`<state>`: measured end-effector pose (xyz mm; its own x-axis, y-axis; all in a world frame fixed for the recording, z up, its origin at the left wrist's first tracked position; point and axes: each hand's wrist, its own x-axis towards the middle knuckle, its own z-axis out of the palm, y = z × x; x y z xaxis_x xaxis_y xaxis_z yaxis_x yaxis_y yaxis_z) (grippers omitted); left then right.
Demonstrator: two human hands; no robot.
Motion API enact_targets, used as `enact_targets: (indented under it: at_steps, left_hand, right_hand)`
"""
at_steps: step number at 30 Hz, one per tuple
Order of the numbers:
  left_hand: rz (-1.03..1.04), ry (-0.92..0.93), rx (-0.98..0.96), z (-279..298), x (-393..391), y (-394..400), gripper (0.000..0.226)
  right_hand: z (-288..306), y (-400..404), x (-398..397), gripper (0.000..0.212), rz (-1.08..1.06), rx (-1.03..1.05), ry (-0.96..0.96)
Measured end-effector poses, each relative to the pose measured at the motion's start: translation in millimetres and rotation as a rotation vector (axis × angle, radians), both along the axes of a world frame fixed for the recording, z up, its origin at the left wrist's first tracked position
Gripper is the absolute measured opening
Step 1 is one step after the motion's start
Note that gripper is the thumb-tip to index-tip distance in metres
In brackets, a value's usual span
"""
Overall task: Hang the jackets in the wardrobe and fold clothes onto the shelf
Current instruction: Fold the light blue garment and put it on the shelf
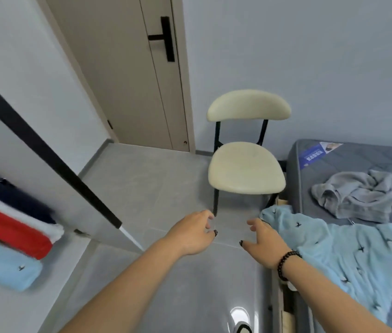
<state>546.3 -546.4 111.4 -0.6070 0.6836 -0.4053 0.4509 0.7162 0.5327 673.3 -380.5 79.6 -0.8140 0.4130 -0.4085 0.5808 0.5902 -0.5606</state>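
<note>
Both hands, left (193, 233) and right (263, 239), hang loose-fingered and empty; the fleece top (334, 243) at 3 o'clock, probably soft and light, suits a shoulder-seam grip.

Left hand (193, 233): reaching forward on a bare outstretched arm, fingers loosely curled, gripping nothing. Right hand (263, 241): extending alongside, fingers relaxed, empty, a dark beaded bracelet (286, 264) circling its wrist.

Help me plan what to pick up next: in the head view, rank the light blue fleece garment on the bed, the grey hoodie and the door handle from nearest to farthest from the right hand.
From the right hand:
1. Light blue fleece garment, right beside the fingers, draped over the bed edge.
2. Grey hoodie, crumpled farther right on the mattress.
3. Door handle, on the door across the room.
</note>
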Motion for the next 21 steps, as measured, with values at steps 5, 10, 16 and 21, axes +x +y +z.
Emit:
enact_targets:
  at_steps: [5, 10, 16, 21]
  left_hand:
    - [-0.110, -0.051, -0.016, -19, 19, 98, 0.043]
    - [-0.244, -0.092, -0.052, -51, 33, 172, 0.043]
    - [-0.406, -0.153, -0.097, -129, 54, 241, 0.039]
    - [-0.515, -0.201, -0.139, -233, 85, 278, 0.041]
  right_hand:
    - [-17, 77, 30, 0.059, -0.104, -0.036, -0.048]
    - [-42, 132, 62, 0.053, -0.226, -0.079, -0.085]
    - [-115, 165, 105, 0.051, -0.370, -0.121, -0.165]
    - [-207, 178, 135, 0.049, -0.457, -0.137, -0.217]
